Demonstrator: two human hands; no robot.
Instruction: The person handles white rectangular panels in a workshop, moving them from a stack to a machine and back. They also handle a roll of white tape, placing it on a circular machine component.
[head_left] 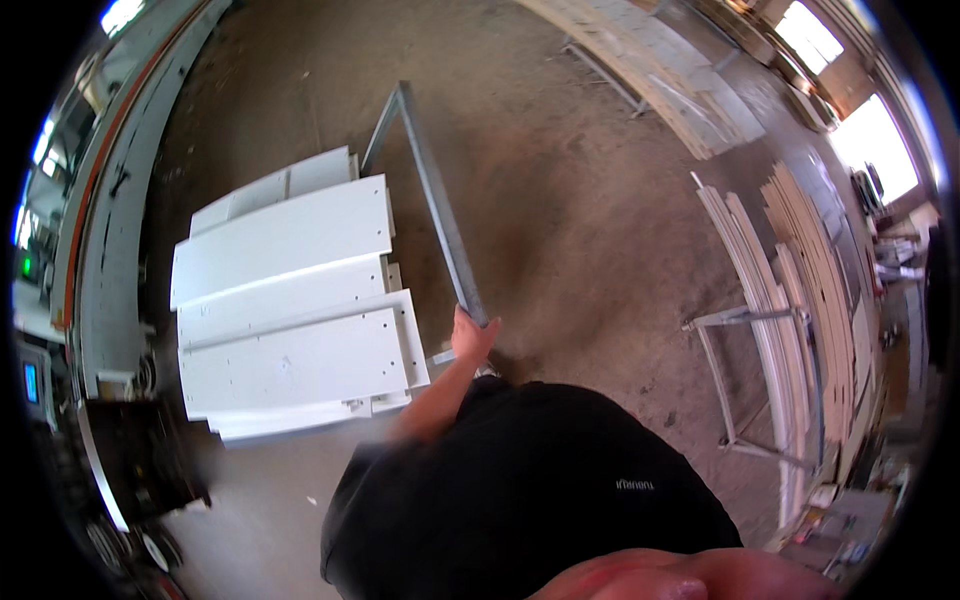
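Observation:
My left hand is closed around the near end of a grey metal bar. The bar runs away from me and bends at its far corner, where a shorter leg goes down behind a stack of boards. It looks like the upright frame of a cart, though its base is mostly hidden. Left of the bar lie several white panels, stacked unevenly, with small dark holes near their right ends. My right hand does not show.
A long machine bed with an orange stripe runs along the left. A dark brown cabinet or box stands at lower left. On the right, long strips lie across a metal rack. Long boards rest at the far right.

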